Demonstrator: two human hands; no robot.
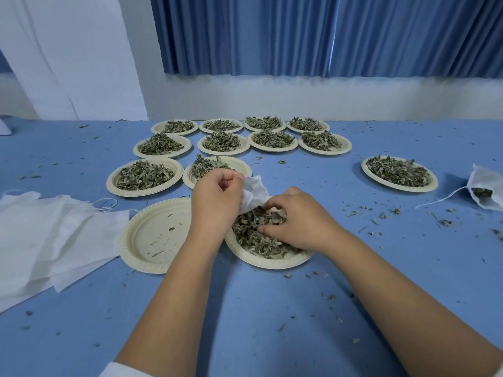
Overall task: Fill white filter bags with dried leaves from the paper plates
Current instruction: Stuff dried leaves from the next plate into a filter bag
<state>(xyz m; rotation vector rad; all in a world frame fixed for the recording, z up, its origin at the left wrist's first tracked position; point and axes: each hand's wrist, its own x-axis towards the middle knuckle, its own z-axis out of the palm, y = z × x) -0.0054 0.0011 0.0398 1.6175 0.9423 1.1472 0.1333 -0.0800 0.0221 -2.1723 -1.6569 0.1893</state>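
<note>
A white filter bag is held up over the near paper plate of dried leaves. My left hand grips the bag by its left edge. My right hand lies on the leaf pile with its fingers curled into the leaves next to the bag's mouth. An almost bare paper plate sits just left of the leaf plate, partly under my left forearm.
Several more leaf plates stand in rows behind, one apart at the right. A stack of flat white bags lies at the left. A bag with leaves lies at the right edge. Leaf crumbs dot the blue table.
</note>
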